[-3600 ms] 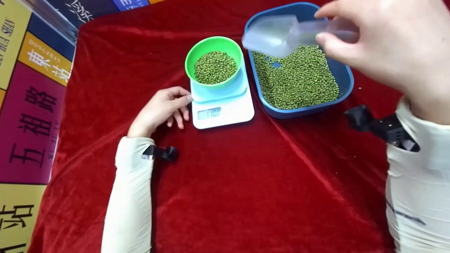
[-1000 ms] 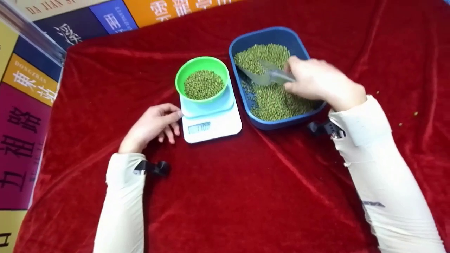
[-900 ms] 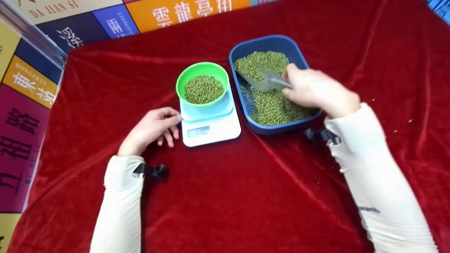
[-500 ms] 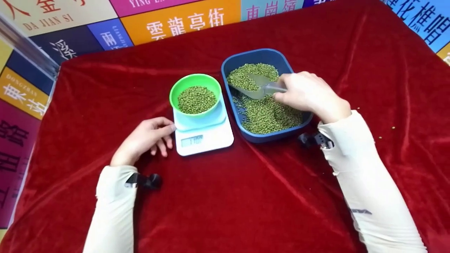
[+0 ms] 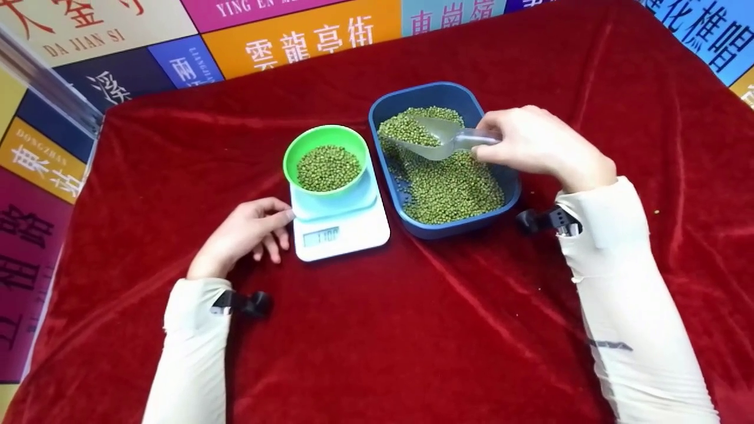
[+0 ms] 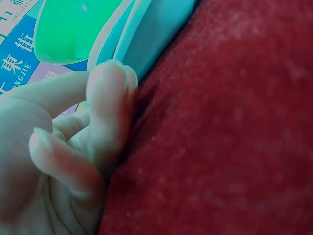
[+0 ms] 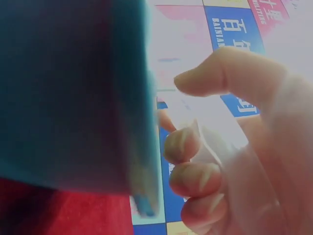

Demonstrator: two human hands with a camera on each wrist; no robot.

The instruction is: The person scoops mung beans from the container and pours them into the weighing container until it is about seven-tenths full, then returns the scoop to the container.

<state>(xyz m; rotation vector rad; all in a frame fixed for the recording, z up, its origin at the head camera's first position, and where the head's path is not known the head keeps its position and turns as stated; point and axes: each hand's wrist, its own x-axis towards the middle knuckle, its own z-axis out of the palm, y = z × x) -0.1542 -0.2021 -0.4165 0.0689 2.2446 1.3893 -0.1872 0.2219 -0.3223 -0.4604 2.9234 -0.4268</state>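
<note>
My right hand [image 5: 533, 141] grips the handle of a clear plastic scoop [image 5: 471, 139], level over the blue bin [image 5: 430, 231]. Green mung beans fill the scoop's open end, and more mung beans [image 5: 456, 191] lie in the bin below. In the right wrist view the bin's wall [image 7: 63, 88] hides the scoop's end. To the left, a white kitchen scale [image 5: 365, 232] reading about 110 carries a green bowl [image 5: 330, 135] of mung beans. My left hand [image 5: 244, 232] rests on the cloth, thumb and forefinger touching the scale's left edge, other fingers loosely bent.
A red velvet cloth [image 5: 377, 341] covers the table, with a few stray beans [image 5: 657, 211] to the right of the bin. Colourful panels with lettering [image 5: 306, 41] border the cloth at the back and left.
The scoop, first held above the bin, went down into the beans and has now come up with a load, shifting slightly right. My left hand stays at the scale. The head view has tilted up.
</note>
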